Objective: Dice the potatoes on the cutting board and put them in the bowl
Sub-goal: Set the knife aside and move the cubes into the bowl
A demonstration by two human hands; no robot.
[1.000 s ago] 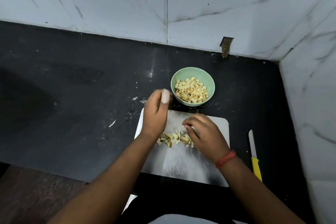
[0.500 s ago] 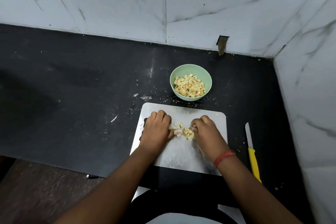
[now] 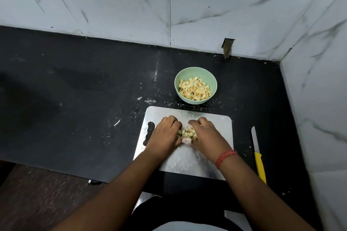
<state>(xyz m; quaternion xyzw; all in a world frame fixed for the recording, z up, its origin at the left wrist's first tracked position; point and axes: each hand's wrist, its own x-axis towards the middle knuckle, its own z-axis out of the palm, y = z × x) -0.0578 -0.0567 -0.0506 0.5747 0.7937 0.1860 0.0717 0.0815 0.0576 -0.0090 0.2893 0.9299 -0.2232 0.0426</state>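
Nearest the viewer, a pale, smooth rectangular cutting board (image 3: pixel 210 163) with rounded corners and a slotted handle cut-out lies on the matte black countertop (image 3: pixel 75 99), its surface streaked with wet smears. On it the left hand (image 3: pixel 164 136) and right hand (image 3: pixel 207 137) sit knuckles-up, fingers curled inward and cupped close around a small heap of diced potato (image 3: pixel 187 132), pale yellow cubes pressed between them; the gap between the hands is narrow. A red thread band (image 3: pixel 225 158) circles the right wrist. Right of the board, apart from it, lies a knife (image 3: pixel 258 155) with a slim pale blade and glossy yellow handle. Beyond the board's far edge stands a round, mint-green bowl (image 3: pixel 213 80) holding more potato cubes (image 3: pixel 195 89). Glossy white marble-veined tiles (image 3: pixel 131 5) rise behind.
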